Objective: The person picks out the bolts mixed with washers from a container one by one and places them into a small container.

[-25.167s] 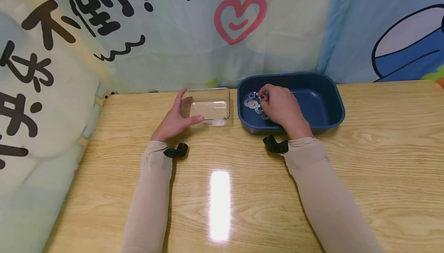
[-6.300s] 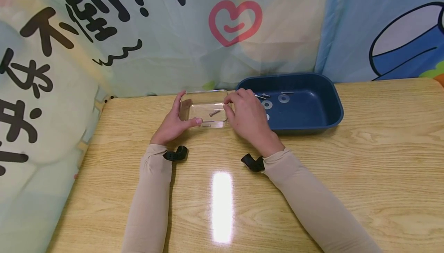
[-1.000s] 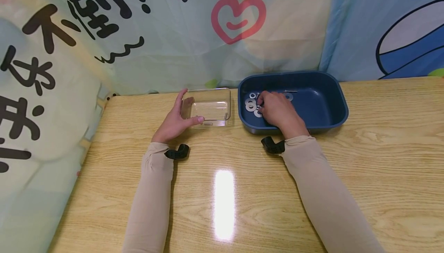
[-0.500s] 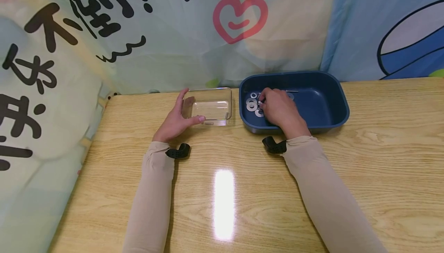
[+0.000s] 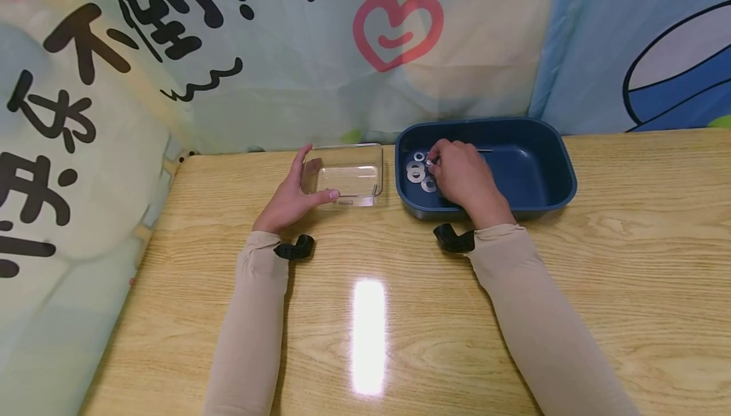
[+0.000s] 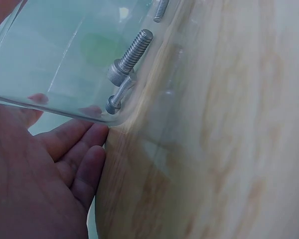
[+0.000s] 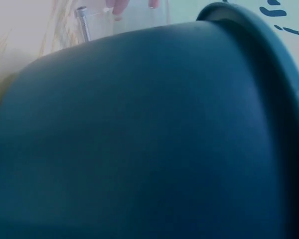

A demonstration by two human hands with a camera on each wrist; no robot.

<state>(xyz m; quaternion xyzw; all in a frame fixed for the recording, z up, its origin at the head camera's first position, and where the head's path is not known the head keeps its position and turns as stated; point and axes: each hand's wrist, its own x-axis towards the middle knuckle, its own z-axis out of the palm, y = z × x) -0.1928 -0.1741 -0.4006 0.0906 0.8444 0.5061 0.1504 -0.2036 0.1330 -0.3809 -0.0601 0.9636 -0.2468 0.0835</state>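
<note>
My left hand holds the clear plastic box at its left side, thumb on the front edge and fingers toward the back. Inside it, the left wrist view shows a thick socket-head screw, a thinner screw and another threaded end along one wall. My right hand reaches into the blue bin, thumb and index pinching a small silver piece of hardware whose kind I cannot tell. Flat washers lie left of those fingertips. A thin screw shows behind the hand.
Box and bin stand side by side at the back of the wooden table, a narrow gap between them. A printed cloth hangs right behind. Black straps sit at the wrists.
The right hand was at the box's right edge about six seconds ago and is now in the bin, where washers lie grouped at left. The box, bare at first, now contains screws. The left hand stays put.
</note>
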